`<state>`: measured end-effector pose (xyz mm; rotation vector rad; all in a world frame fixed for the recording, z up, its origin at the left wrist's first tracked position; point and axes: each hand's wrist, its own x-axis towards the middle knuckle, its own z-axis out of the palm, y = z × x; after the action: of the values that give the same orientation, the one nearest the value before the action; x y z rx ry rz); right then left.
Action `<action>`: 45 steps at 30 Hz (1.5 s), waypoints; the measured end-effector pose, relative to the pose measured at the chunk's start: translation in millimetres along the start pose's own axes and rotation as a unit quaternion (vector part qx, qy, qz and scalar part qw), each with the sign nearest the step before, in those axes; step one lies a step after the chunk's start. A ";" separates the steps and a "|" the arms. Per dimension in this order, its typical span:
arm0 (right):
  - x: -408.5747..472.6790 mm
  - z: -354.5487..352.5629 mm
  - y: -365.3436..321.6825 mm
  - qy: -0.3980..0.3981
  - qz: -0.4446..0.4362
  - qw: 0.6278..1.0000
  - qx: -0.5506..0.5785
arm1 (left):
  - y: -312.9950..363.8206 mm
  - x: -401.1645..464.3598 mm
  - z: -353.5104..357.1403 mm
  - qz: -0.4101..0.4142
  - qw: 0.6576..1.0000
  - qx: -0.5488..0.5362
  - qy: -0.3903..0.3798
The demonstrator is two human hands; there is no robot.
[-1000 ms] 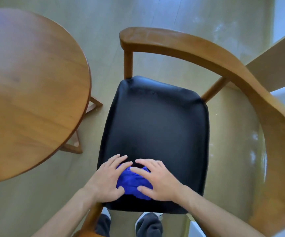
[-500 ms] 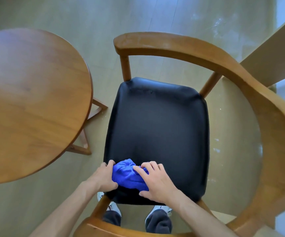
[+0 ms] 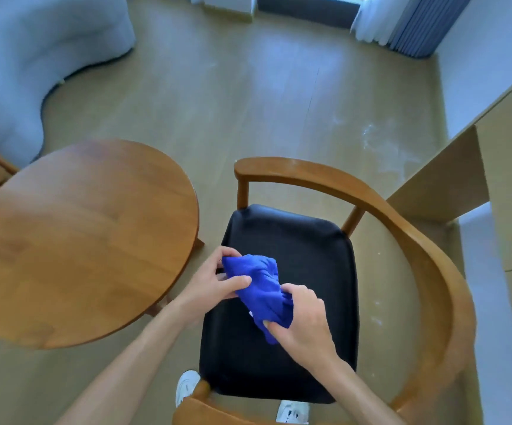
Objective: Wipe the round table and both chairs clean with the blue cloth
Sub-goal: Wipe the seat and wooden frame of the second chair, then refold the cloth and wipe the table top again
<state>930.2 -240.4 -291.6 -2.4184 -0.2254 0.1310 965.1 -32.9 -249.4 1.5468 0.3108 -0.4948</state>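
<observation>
**Blue cloth held bunched in both hands above the chair seat**

Blue cloth (image 3: 259, 289) is sitting crumpled between my two hands, lifted off the black seat (image 3: 304, 246) of the chair (image 3: 408, 240) and hanging over the seat's left half, nearer its front edge than its back. My left hand (image 3: 210, 283) is pinching the cloth's upper end, thumb lying across the top of the fabric and the other fingers curled in behind it. My right hand (image 3: 302, 325) is gripping the lower end, fingers wrapped tightly round a wad of cloth so that a short tail is sticking out below the thumb. Between the two hands the cloth is running slantwise, from upper left to lower right.

I am looking down on the chair from its front; its curved wooden armrest is sweeping round the back and right side of the seat, and the near end of the rail is showing at the bottom edge of the view. The round table (image 3: 73, 240) is standing just left of the chair, its right edge near the seat's left edge, apart from it. White shoes (image 3: 187, 386) are showing under the front edge of the seat. A grey sofa (image 3: 27, 56) is filling the far left corner of the floor, and a light wooden cabinet (image 3: 494, 179) is standing to the right of the chair
</observation>
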 end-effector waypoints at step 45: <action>33.6 -270.1 -368.5 -0.134 -0.224 0.921 0.290 | 298.9 -296.6 -150.1 0.278 0.941 0.162 0.103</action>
<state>958.2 -132.2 152.7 -1.7032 -0.7460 0.2762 872.0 135.0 154.3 1.9187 -0.0625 0.0687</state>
